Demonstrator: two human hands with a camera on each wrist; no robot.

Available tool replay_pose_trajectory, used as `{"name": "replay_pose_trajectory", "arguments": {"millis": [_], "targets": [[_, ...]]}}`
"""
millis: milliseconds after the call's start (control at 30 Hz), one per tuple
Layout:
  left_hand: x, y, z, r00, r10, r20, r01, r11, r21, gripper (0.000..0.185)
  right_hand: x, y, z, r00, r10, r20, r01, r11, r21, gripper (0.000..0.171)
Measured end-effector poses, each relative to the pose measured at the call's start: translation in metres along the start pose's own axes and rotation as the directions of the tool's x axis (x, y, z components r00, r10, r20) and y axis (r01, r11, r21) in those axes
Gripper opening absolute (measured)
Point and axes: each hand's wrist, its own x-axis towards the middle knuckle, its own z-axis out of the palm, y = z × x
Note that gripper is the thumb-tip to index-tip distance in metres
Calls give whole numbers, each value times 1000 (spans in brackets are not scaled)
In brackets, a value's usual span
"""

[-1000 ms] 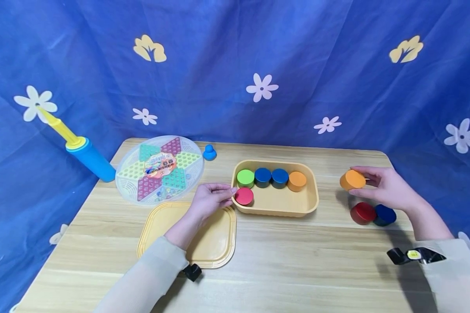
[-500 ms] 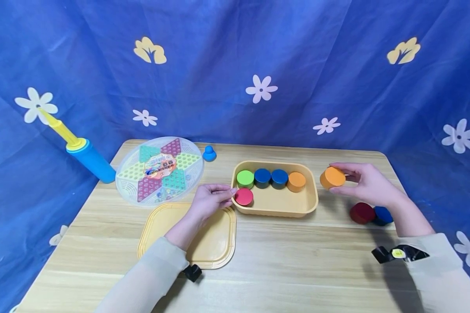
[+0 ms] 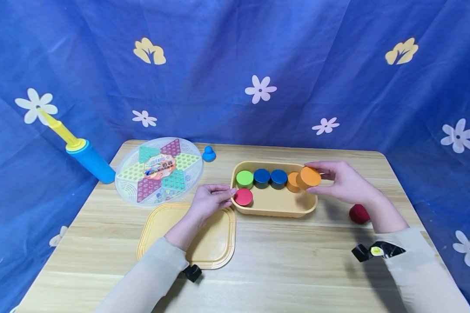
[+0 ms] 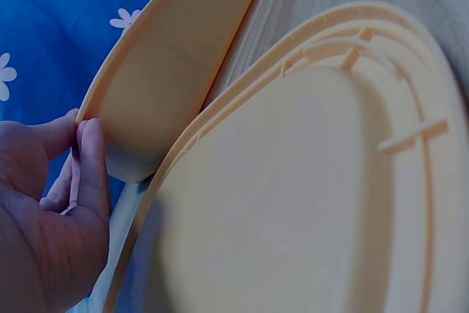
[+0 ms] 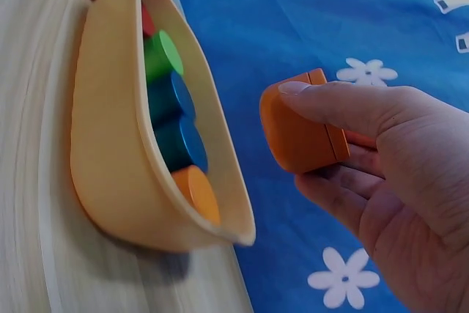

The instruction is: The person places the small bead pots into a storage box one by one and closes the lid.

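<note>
**Orange cylinder brought over the tray rim**

Change: one second back the right hand (image 3: 346, 182) held the orange cylinder (image 3: 308, 178) well out to the right, above the loose pieces on the tabletop (image 3: 282, 261). It has since travelled left and now hangs over the right end of the tan tray (image 3: 276, 211), just beside the orange piece already inside. Judgement: the carry is nearly finished; only the lowering remains.

Grip, right: fingers and thumb curled round the cylinder's sides, firm hold, cylinder tilted with its flat face toward the camera. The right wrist view confirms it is clear of the tray wall (image 5: 110, 181), not yet touching.

Grip, left: left hand (image 3: 209, 201) unmoved, fingertips pinching the tray's left rim beside the red cylinder (image 3: 243, 197).

Count in tray: one green (image 3: 244, 178), two blue (image 3: 261, 176) (image 3: 279, 177), one orange (image 3: 292, 181), one red; five in all. In hand: one orange. On the tabletop right of the tray: one dark red piece (image 3: 359, 214) visible; the blue one seen earlier is now hidden behind the forearm.

Also present: one tan lid (image 3: 215, 243), one checkers board (image 3: 159, 169), one blue pump (image 3: 89, 158), one small blue pawn (image 3: 209, 153).
</note>
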Motion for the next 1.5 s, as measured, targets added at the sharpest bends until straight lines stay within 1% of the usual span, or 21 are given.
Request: {"name": "replay_pose_trajectory", "arguments": {"millis": [133, 333, 500, 733, 967, 1067, 1333, 1500], "targets": [[1, -1, -1, 1000, -5, 1, 5, 1000, -4, 32, 9, -2, 10, 999, -38, 27, 37, 999, 11, 66], [0, -1, -1, 1000, -6, 7, 6, 1000, -4, 32, 21, -2, 27, 995, -77, 70, 78, 997, -10, 66], [-1, 0, -1, 1000, -2, -3, 2, 1000, 2, 29, 30, -6, 40, 988, -112, 102, 111, 994, 16, 64], [-1, 1, 0, 1000, -6, -14, 6, 1000, 5, 25, 42, -7, 57, 986, -111, 126, 111, 994, 3, 62], [-2, 2, 0, 1000, -14, -13, 14, 1000, 11, 26, 50, -7, 73, 978, -106, 180, 99, 994, 50, 59], [-1, 2, 0, 1000, -13, -14, 13, 1000, 8, 25, 52, -7, 79, 975, -109, 193, 104, 994, 34, 59], [0, 1, 0, 1000, -9, -6, 9, 1000, -1, 27, 57, -6, 89, 975, -54, 217, 82, 989, -121, 64], [1, 1, 0, 1000, -10, -4, 10, 1000, -2, 27, 61, -4, 95, 964, -45, 261, 82, 988, -134, 63]]}}
